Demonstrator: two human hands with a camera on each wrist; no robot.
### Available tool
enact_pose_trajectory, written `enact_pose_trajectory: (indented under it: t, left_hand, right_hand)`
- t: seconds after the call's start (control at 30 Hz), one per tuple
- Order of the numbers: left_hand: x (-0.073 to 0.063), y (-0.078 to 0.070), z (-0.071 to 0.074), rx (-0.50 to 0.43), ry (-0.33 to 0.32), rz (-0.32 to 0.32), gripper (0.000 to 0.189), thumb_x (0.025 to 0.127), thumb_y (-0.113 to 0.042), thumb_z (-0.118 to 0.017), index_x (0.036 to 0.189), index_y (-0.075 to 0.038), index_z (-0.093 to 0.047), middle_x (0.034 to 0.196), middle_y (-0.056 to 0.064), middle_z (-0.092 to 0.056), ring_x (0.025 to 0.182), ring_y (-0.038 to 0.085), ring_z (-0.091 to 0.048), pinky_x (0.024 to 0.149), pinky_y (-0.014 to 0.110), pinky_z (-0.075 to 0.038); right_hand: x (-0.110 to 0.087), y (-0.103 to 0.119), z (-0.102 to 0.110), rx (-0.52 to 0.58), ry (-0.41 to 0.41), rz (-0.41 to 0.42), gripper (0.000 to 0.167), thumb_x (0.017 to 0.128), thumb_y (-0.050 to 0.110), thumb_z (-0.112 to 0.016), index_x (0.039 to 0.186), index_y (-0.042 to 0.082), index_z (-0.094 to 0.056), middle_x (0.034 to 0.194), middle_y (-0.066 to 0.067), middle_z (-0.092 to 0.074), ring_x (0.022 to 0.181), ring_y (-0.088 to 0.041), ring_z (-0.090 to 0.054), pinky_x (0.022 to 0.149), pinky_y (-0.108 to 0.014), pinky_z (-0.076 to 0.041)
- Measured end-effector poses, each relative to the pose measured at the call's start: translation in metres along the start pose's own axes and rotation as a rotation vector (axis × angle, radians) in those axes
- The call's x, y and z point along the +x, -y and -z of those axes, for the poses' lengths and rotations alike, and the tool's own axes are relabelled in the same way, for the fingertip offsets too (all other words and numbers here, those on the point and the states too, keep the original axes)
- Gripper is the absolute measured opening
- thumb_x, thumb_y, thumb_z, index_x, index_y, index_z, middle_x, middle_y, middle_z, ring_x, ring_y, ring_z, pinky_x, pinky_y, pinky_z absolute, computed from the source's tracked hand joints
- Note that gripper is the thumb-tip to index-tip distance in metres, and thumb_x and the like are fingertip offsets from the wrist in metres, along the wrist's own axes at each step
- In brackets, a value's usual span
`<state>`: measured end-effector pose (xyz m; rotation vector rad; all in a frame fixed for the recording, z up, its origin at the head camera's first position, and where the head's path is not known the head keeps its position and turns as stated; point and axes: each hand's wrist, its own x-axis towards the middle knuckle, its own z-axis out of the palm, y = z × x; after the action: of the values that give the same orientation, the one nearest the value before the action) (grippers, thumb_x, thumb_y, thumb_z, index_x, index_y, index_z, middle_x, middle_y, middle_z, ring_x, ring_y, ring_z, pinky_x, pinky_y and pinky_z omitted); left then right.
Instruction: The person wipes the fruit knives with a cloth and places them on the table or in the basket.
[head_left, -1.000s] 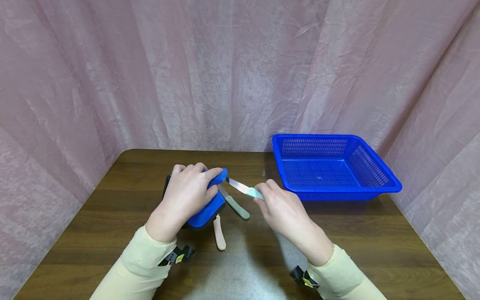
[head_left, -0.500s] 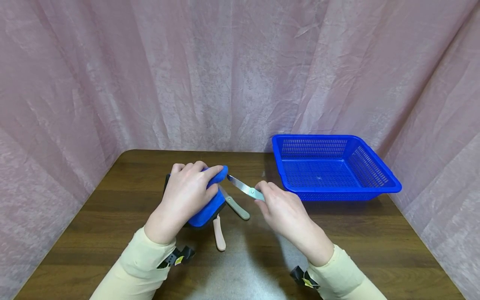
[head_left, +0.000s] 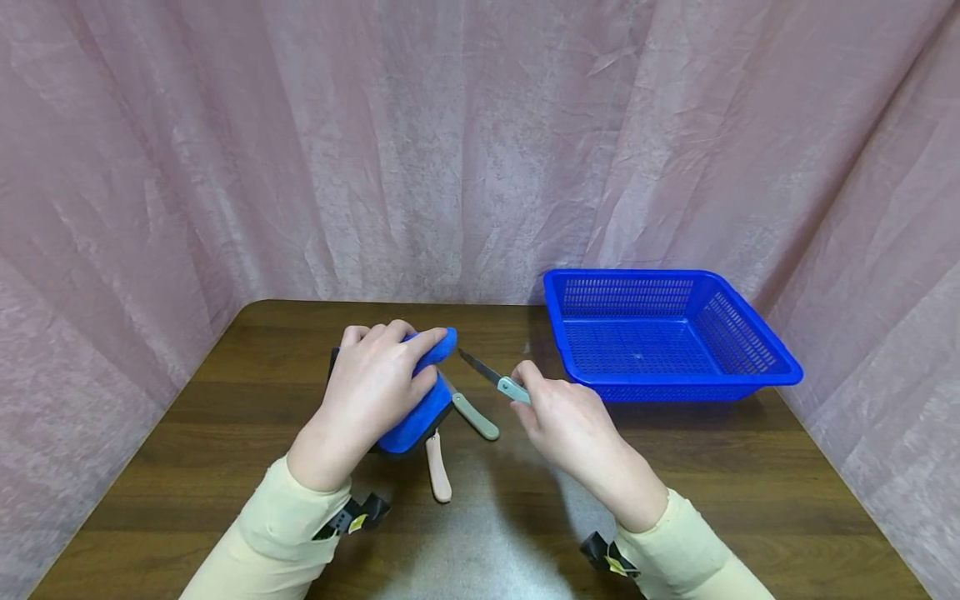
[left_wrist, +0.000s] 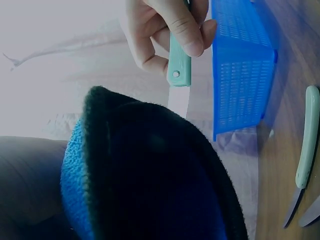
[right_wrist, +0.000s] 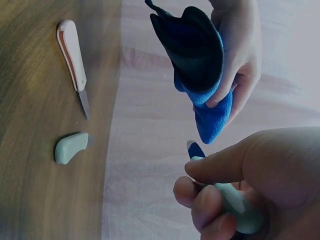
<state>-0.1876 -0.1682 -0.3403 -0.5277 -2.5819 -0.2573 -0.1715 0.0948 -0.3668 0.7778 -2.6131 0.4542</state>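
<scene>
My left hand (head_left: 375,371) grips a folded blue cloth (head_left: 412,429) with a dark edging, its fingers curled over the top. In my right hand (head_left: 566,412) a small knife (head_left: 513,389) with a mint-green handle is held between thumb and fingers, blade out toward the cloth. The blade tip stands just short of the cloth's upper corner. In the left wrist view the cloth (left_wrist: 160,170) covers part of that blade. Below the cloth, a second green-handled knife (head_left: 476,418) and a pale pink-handled knife (head_left: 439,471) lie on the table, their blades partly hidden in the head view.
A blue plastic basket (head_left: 690,390) with perforated walls stands at the back right of the brown wooden table (head_left: 225,417). Pink curtains (head_left: 480,150) hang behind the table and along both sides.
The held knife has rolled, its blade going from bright to dark, and its tip has come slightly away from the cloth. The cloth's corner has risen a little; both hands barely moved.
</scene>
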Motion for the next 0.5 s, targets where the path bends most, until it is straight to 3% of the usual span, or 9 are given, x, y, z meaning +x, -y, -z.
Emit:
enact_pose_trajectory:
  t: [0.3,0.5]
  left_hand:
    - [-0.0002,-0.0026,0.0008,-0.005,-0.007,-0.019,0.043,0.097,-0.021,-0.076,0.140,-0.023,-0.079,0.112,0.012,-0.077,0.098,0.034,-0.073,0.092,0.059,-0.048]
    - [-0.0005,-0.0055,0.0022,-0.007,-0.012,-0.038,0.042,0.097,-0.021,-0.077,0.140,-0.023,-0.079,0.111,0.012,-0.077,0.097,0.033,-0.073,0.091,0.058,-0.048]
  right_hand:
    - [-0.0008,0.0003,-0.0010,-0.052,-0.052,0.006,0.019,0.098,0.009,-0.079,0.109,0.013,-0.063,0.075,0.000,-0.070,0.059,-0.025,-0.067,0.047,-0.045,-0.047]
    - [-0.0003,0.0010,-0.0023,-0.061,-0.069,0.010,0.013,0.104,0.021,-0.077,0.106,0.011,-0.069,0.080,-0.001,-0.067,0.065,-0.026,-0.068,0.050,-0.045,-0.050]
